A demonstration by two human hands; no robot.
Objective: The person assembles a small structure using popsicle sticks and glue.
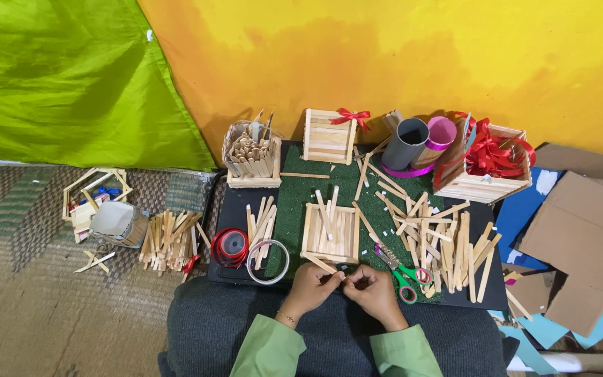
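On the floor at the far left we see a heap of loose wooden sticks (169,241), and on the black worktop (235,202) a red ribbon spool (229,246) touching a clear tape roll (267,261). Near the worktop's front edge our left hand (310,287) pinches a wooden craft stick (320,263), its far end touching the square stick tray (330,233) on the green mat (294,195), while our right hand (373,290) meets it fingertip to fingertip, also pinched. Just right lie green-handled scissors (403,276) and scattered sticks (441,234).
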